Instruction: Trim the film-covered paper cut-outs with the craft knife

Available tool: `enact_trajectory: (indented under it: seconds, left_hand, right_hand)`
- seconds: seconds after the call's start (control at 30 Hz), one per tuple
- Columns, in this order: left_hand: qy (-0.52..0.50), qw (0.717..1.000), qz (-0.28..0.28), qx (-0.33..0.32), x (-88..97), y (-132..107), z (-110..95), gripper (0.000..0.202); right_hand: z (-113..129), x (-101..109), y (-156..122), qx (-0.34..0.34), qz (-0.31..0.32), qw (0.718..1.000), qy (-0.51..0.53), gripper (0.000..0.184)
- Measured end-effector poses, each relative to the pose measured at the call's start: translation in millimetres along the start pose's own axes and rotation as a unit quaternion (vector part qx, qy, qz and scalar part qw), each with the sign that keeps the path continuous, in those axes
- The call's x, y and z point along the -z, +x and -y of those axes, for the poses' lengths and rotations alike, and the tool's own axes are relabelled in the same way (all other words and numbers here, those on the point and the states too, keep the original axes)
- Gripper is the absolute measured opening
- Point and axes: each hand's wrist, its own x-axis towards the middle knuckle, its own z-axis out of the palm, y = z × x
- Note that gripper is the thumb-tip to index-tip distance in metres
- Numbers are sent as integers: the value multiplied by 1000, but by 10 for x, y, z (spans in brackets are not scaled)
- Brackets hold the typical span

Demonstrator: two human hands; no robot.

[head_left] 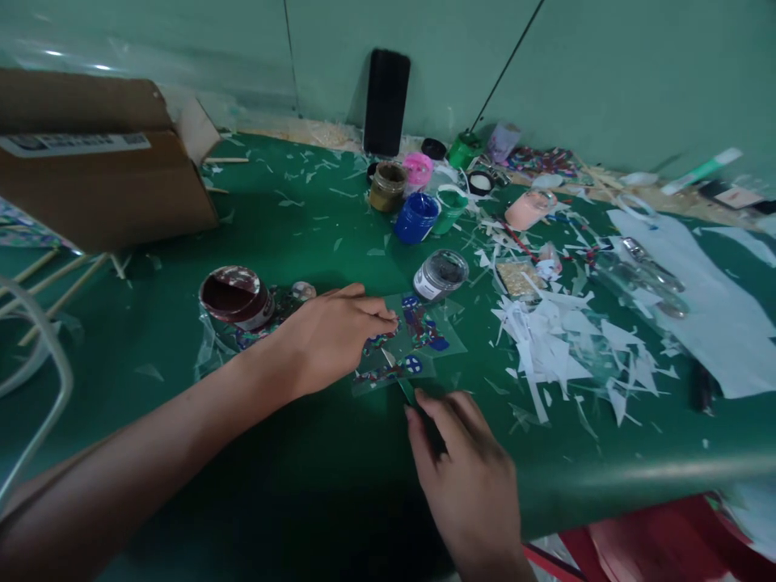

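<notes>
A clear plastic sheet (449, 331) with dark, multicoloured painted shapes lies on the green tabletop. The bent fingers of my left hand (339, 331) are closed together and hold it down near its upper middle. Below the sheet, my right hand (466, 469) pinches a thin, flat, greenish tool (406, 391), its tip at the sheet's lower edge. Most of that tool is hidden in my fingers, so its exact kind is unclear. A grey paint jar (441, 276) stands just beyond the sheet. Left of my left hand, a dark red paint jar (238, 297) rests tilted on painted scraps.
Blue (417, 218), green (449, 210) and brown paint jars (388, 187) stand farther back, before a phone (386, 103) leaning on the wall. White paper scraps (563, 339) and a white sheet (709, 299) lie right. A cardboard box (103, 178) stands left, near wooden sticks (66, 291).
</notes>
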Motion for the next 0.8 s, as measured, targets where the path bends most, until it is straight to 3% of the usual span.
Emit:
enact_trajectory:
  seconds: [0.33,0.5,0.8]
  left_hand:
    - [-11,1000,-14,-12,-45,-10,27,65]
    - [-24,998,-56,-8,-95,-23,22,41]
    - [-5,992,-123,-31,-223,-44,-131,23]
  right_hand:
    - [-9,8,-18,-7,12,1000,-1,24]
    - [-204,71,-53,-10,-3,1000,-23,23]
    - [-459,100,-12,16,-21,999,-26,20]
